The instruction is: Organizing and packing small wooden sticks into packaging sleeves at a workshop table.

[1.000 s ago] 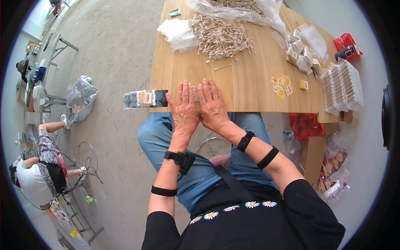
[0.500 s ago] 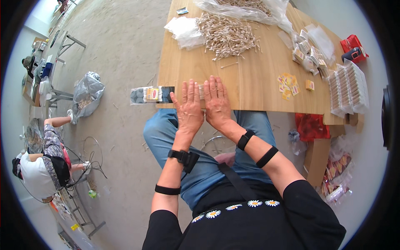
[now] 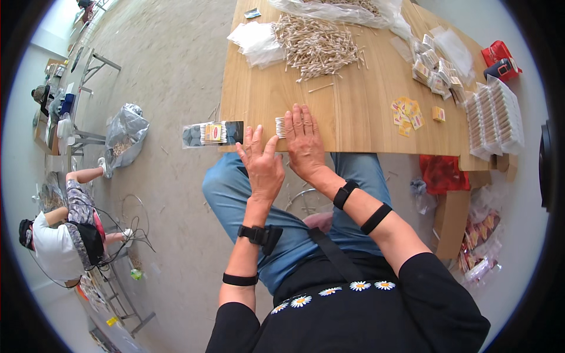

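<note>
A small row of cotton swabs [image 3: 281,127] lies side by side on the wooden table [image 3: 259,97], near its front edge. My right hand [image 3: 305,141] rests flat with its fingers stretched out, covering the right part of the row. My left hand [image 3: 262,167] is at the table edge, left of the swabs and apart from them, fingers spread and holding nothing. To its left, a bundle of swabs with a yellow, white and red label [image 3: 213,133] lies on a clear bag over a dark patterned strip [image 3: 235,130], which juts past the table's left edge.
A large heap of loose swabs [image 3: 318,47] and white plastic bags [image 3: 256,44] are at the back. On the right are yellow cards [image 3: 406,115], a small box [image 3: 438,114], packed swab bundles [image 3: 434,67] and stacked clear packs [image 3: 495,117]. Another person [image 3: 59,244] sits far left.
My left hand has drawn back toward me and its fingers have parted, uncovering the left part of the swab row. My right hand stays flat in nearly the same place.
</note>
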The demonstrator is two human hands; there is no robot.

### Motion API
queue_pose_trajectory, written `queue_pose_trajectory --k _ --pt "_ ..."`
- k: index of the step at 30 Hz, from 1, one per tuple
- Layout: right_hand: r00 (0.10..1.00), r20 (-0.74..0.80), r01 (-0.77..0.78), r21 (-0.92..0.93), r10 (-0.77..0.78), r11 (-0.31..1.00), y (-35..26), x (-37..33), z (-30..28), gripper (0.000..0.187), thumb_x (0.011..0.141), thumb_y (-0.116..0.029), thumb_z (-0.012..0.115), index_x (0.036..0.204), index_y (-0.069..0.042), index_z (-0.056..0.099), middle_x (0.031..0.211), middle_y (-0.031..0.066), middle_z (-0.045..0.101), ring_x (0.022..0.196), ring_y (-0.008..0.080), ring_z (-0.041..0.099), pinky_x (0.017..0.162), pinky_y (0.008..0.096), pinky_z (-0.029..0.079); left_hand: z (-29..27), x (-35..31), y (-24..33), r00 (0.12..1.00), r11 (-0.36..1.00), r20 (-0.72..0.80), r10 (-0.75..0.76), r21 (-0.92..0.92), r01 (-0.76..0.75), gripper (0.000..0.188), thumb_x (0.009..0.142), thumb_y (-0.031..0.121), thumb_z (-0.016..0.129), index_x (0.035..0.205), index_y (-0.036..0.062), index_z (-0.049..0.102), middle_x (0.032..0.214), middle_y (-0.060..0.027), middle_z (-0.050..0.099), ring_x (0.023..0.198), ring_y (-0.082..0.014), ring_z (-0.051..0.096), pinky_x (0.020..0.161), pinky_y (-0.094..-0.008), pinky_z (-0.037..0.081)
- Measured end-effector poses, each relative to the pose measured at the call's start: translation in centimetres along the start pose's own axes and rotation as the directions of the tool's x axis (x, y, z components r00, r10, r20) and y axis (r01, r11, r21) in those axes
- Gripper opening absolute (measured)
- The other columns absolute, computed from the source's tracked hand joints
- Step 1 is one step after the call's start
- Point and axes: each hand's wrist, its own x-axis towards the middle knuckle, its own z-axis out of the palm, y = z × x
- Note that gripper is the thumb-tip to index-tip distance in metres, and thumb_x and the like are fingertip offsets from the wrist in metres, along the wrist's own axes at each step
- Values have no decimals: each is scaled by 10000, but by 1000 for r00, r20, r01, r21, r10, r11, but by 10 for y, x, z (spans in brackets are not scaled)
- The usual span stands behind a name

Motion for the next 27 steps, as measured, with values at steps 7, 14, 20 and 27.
queue_pose_trajectory --k 7,14,20,27 --pt "1000 6 -4 -7 4 1000 0 0 2 825 728 -59 707 1468 53 360 1557 258 315 1484 415 254 1232 476 208 4 -4 2 1000 1000 -12 -1 28 1 474 769 42 725 1235 95 655 1491 -160 441 1481 -362 276 1196 -605 123" --pt "1000 3 -9 -13 9 1000 0 0 1 797 743 -30 686 1466 56 361 1553 260 321 1479 417 267 1228 477 220 4 0 0 1000 1000 -23 -2 4 2 448 809 2 663 1246 99 655 1492 -170 441 1481 -370 273 1188 -620 111" --pt "999 -36 -1 9 1 1000 0 -1 3 775 755 -31 677 1462 56 370 1546 260 337 1477 417 274 1224 477 229 9 4 1 999 1000 -37 -15 6 15 395 869 0 590 1247 91 658 1479 -169 454 1485 -357 272 1195 -612 90" --pt "999 -40 -7 28 8 1000 1 -1 4 759 765 -26 660 1462 56 371 1548 262 335 1480 418 269 1224 477 228 11 2 2 999 999 -38 -32 -2 32 359 887 11 584 1230 82 661 1470 -166 464 1480 -357 281 1195 -612 94"
